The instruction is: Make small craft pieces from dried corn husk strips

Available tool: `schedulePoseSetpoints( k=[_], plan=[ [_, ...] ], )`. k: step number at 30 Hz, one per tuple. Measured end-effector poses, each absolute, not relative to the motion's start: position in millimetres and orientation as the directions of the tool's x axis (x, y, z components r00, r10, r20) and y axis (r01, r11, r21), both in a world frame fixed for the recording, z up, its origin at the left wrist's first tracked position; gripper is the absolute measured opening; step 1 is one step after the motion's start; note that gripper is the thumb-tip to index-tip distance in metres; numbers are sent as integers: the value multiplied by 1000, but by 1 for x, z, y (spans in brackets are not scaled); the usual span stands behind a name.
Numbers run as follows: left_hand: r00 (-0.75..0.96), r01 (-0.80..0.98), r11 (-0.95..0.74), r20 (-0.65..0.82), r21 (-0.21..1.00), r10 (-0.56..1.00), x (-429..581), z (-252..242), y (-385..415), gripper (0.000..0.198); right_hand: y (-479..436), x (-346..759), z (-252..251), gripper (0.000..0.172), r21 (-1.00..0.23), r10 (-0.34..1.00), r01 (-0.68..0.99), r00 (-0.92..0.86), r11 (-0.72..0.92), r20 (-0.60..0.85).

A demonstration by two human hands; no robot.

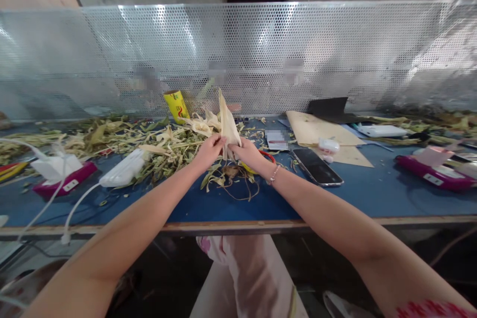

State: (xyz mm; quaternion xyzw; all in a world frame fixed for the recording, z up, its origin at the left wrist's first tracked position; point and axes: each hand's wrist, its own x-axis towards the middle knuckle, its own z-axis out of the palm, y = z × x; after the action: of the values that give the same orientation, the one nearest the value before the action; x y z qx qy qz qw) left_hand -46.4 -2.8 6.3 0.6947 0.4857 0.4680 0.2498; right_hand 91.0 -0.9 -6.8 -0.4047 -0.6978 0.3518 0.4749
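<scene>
Both my hands meet over the blue table (335,198) and pinch one pale dried corn husk (227,121) that stands upright between them. My left hand (209,151) is closed on its left edge, my right hand (249,153) on its right edge, with a bead bracelet on that wrist. A heap of loose husks and strips (160,146) lies just left of and behind my hands. Brown corn silk (234,176) lies on the table under them.
A perforated metal screen (261,54) walls the table's far side. A yellow tube (177,106), a white charger with cable (121,171), magenta boxes (434,171), a black phone (316,166), cardboard (320,134) and a white earbud case (328,145) lie around.
</scene>
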Motion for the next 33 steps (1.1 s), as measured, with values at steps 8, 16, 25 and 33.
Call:
schedulePoseSetpoints(
  k=[8, 16, 25, 33],
  plan=[
    [66, 409, -335, 339, 849, 939, -43, 7, -6, 16, 4, 90, -10, 9, -813, 875, 333, -259, 478, 408],
    [83, 5, -220, 219, 975, 972, -39, 3, -5, 20, 0, 94, -4, 8, -730, 853, 442, -254, 522, 456],
    [123, 98, -318, 305, 943, 944, -40, 2, -7, 25, 0, 95, -5, 12, -702, 829, 443, -253, 558, 499],
    [233, -77, -267, 277, 961, 932, -41, 3, -8, 27, 2, 96, -3, 10, -667, 812, 468, -262, 580, 522]
  ],
)
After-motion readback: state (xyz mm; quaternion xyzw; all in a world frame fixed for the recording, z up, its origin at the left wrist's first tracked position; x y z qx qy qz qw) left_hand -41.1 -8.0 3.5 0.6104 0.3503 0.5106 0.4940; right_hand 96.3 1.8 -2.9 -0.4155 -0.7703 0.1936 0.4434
